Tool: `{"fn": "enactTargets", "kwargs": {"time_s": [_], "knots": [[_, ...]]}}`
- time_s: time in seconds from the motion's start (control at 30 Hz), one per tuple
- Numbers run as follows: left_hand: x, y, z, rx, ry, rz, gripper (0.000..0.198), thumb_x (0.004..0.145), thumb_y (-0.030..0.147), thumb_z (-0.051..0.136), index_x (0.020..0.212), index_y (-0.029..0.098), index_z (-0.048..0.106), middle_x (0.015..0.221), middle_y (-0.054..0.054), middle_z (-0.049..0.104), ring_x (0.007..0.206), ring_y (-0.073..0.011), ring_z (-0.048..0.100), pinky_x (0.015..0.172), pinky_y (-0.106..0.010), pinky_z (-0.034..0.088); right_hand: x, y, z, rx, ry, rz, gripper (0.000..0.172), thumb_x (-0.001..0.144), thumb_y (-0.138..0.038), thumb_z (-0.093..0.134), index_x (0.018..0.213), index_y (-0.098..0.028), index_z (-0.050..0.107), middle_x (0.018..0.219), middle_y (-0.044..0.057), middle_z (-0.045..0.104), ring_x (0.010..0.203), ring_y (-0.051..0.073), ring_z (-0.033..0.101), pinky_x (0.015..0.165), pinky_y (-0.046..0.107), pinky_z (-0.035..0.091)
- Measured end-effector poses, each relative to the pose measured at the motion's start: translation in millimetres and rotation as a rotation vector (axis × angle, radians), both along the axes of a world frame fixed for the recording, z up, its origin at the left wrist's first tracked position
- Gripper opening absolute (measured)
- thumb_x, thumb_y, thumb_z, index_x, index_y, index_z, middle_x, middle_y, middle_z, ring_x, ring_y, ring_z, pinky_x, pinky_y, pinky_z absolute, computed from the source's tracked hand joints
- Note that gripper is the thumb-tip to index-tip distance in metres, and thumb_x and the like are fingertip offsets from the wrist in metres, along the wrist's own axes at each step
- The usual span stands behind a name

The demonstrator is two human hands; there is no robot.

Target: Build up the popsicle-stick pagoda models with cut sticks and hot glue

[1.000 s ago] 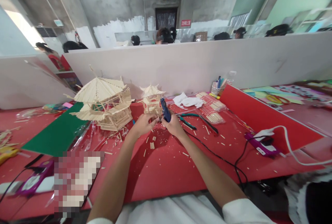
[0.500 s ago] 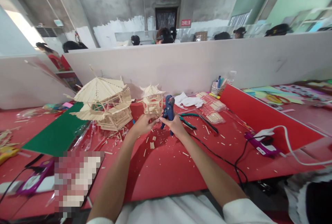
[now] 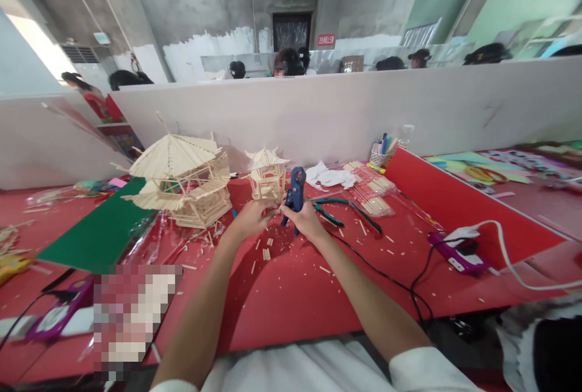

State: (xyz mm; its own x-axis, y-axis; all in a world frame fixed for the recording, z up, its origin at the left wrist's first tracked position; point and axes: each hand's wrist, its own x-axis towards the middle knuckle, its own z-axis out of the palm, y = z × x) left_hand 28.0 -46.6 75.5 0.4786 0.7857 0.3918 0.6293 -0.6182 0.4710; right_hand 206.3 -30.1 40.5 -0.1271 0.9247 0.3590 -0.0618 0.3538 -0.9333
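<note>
My right hand (image 3: 306,217) is closed around a dark blue plier-like cutter (image 3: 296,189), held upright with its head at the top and its handles pointing down. Close beside it on the left, my left hand (image 3: 255,216) has its fingertips pinched together near the cutter; whatever they hold is too small to make out. Just behind my hands stands a small pavilion model (image 3: 267,175) of pale wooden sticks. A larger stick pavilion (image 3: 182,180) with a wide sloping roof is further left. Short cut stick pieces (image 3: 267,254) lie on the red table (image 3: 282,307) below my hands.
Teal-and-black pliers (image 3: 348,205), a white cloth (image 3: 330,175) and bagged sticks (image 3: 375,195) lie to the right. A red board (image 3: 464,210), purple power strip (image 3: 459,252) and cables are beyond. A green board (image 3: 97,228) is at left; a pale partition (image 3: 318,107) runs behind.
The lower handle end of the blue cutter has shifted slightly left, towards the other handle. Both hands stay in nearly the same place.
</note>
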Motion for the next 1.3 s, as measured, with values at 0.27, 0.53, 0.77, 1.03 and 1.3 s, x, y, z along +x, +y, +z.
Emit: {"fn": "enactTargets", "kwargs": {"time_s": [0.27, 0.53, 0.77, 1.03, 1.3], "knots": [[0.3, -1.8, 1.1, 0.045, -0.093, 0.000, 0.021, 0.094, 0.030, 0.051, 0.087, 0.017, 0.067, 0.083, -0.006, 0.068, 0.079, -0.0168, 0.061, 0.077, -0.026, 0.043, 0.8, 4.7, -5.6, 0.063, -0.107, -0.035, 0.023, 0.077, -0.035, 0.063, 0.094, -0.020, 0.059, 0.083, 0.002, 0.066, 0.076, 0.019, 0.061, 0.081, 0.035, 0.051], [-2.0, 0.0, 1.4, 0.010, -0.066, 0.014, 0.027, 0.095, 0.035, 0.051, 0.086, 0.017, 0.068, 0.083, -0.006, 0.070, 0.076, -0.0167, 0.063, 0.073, -0.026, 0.043, 0.2, 0.1, 0.4, -0.067, 0.155, 0.041, 0.034, 0.069, -0.037, 0.076, 0.094, -0.018, 0.063, 0.084, 0.003, 0.068, 0.078, 0.020, 0.066, 0.083, 0.037, 0.053], [-0.3, -0.4, 1.5, -0.022, -0.074, 0.032, 0.028, 0.095, 0.037, 0.052, 0.088, 0.016, 0.070, 0.084, -0.005, 0.072, 0.075, -0.0161, 0.064, 0.073, -0.025, 0.043, 0.5, -2.3, 3.0, -0.018, 0.133, 0.029, 0.037, 0.068, -0.040, 0.077, 0.093, -0.018, 0.062, 0.084, 0.004, 0.069, 0.078, 0.020, 0.066, 0.083, 0.035, 0.053], [-0.1, -0.9, 0.9, -0.028, -0.072, 0.003, 0.029, 0.094, 0.037, 0.052, 0.086, 0.015, 0.070, 0.079, -0.005, 0.070, 0.070, -0.0143, 0.059, 0.070, -0.025, 0.042, -1.1, -1.9, 0.1, 0.063, 0.027, -0.038, 0.027, 0.073, -0.036, 0.071, 0.090, -0.018, 0.060, 0.083, 0.004, 0.067, 0.075, 0.018, 0.063, 0.077, 0.032, 0.052], [0.6, -0.2, 0.1, -0.074, -0.114, -0.042, 0.027, 0.093, 0.034, 0.051, 0.085, 0.015, 0.069, 0.080, -0.003, 0.069, 0.072, -0.0140, 0.059, 0.073, -0.025, 0.043, -0.8, -3.5, -1.3, 0.170, -0.149, -0.091, 0.021, 0.077, -0.033, 0.065, 0.092, -0.020, 0.057, 0.084, 0.002, 0.067, 0.079, 0.020, 0.064, 0.081, 0.034, 0.050]]}}
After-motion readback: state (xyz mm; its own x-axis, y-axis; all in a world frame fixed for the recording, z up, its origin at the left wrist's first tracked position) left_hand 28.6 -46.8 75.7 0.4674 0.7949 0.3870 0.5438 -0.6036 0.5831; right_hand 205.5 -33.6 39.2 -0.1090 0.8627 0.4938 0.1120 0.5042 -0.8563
